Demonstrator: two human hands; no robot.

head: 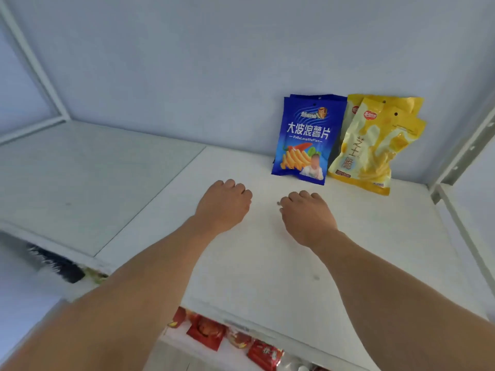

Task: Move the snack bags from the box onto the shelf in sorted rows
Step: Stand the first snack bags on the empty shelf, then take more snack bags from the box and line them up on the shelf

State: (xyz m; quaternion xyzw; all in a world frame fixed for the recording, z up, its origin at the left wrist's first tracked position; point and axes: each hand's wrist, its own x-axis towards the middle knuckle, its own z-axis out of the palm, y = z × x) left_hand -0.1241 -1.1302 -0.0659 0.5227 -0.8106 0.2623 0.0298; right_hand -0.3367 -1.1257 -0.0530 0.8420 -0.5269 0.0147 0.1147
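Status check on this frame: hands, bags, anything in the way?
Left hand and right hand empty, fingers curled, over shelf. Blue bags and yellow bags lean on back wall. Nothing in the way.

fingertips [242, 189] curled under, dark object [57, 265] — blurred
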